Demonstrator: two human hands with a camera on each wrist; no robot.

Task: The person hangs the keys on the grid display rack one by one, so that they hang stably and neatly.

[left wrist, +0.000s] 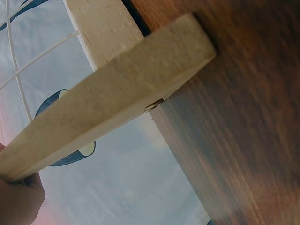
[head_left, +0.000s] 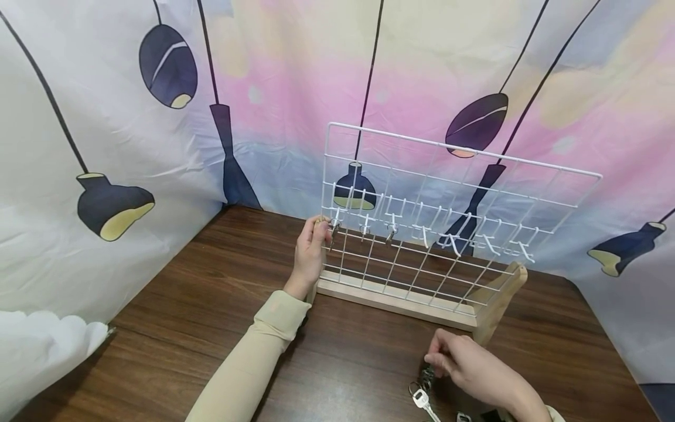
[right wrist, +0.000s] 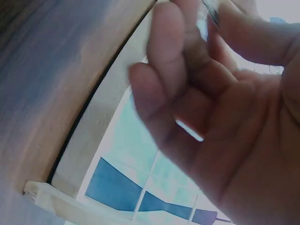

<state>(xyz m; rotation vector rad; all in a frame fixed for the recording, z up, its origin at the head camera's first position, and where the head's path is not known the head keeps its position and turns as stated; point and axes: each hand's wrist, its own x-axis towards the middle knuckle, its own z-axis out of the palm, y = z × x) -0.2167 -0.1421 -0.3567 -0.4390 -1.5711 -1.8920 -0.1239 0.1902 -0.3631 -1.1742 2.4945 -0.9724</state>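
Note:
My left hand grips the top of the left wooden side piece of a white wire grid rack. In the left wrist view that side piece slants down to the table, the hand at its upper end. White hooks line the grid; small metal keys hang on the left ones. My right hand is low at the rack's front right, thumb and fingers pinching a key ring with a dark piece and a silver key. In the right wrist view, only a sliver of it shows between the fingertips.
Another key and a black object lie at the bottom edge, partly cut off. The rack stands on a dark wooden table. Behind it hangs a printed cloth, and a white ruffled cloth is at the left.

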